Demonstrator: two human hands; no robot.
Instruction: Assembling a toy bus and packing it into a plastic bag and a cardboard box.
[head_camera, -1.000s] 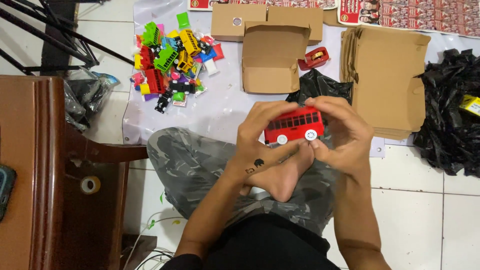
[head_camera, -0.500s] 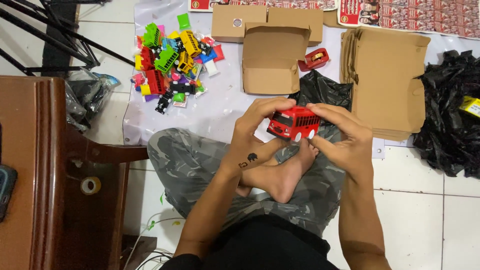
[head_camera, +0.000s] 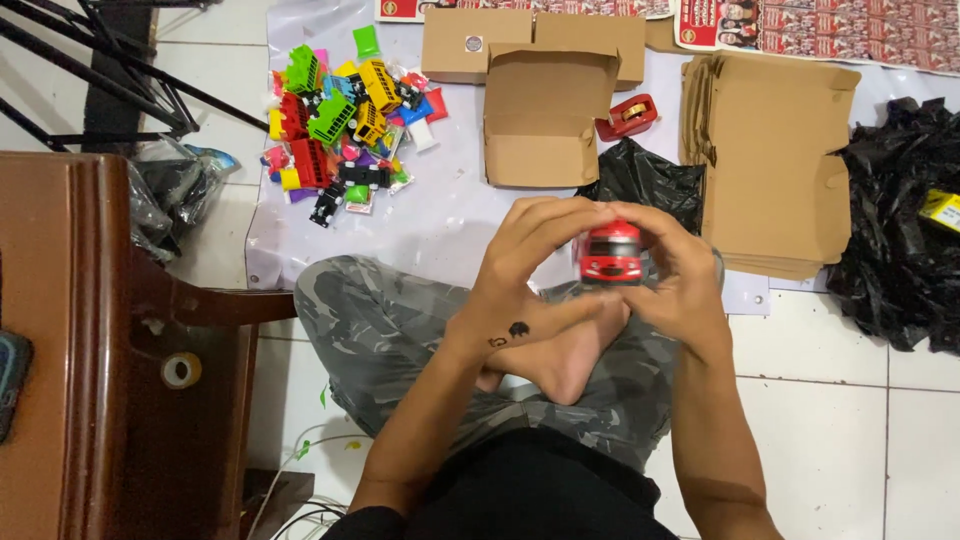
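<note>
A small red toy bus (head_camera: 611, 254) is held end-on toward the camera, above my crossed legs in camouflage trousers. My left hand (head_camera: 530, 262) grips its left side with fingers curled over the top. My right hand (head_camera: 682, 275) grips its right side. Both hands hold the bus together, and it looks slightly blurred.
A pile of colourful toy vehicles (head_camera: 340, 120) lies on a white sheet at the back left. An open cardboard box (head_camera: 540, 115), a red tape dispenser (head_camera: 628, 116), a stack of flat cardboard (head_camera: 775, 170) and black plastic bags (head_camera: 900, 230) lie beyond. A brown wooden table (head_camera: 60, 340) stands left.
The bus showed its long side before; my hands have turned it so its front end faces the camera. Both hands stayed in about the same place.
</note>
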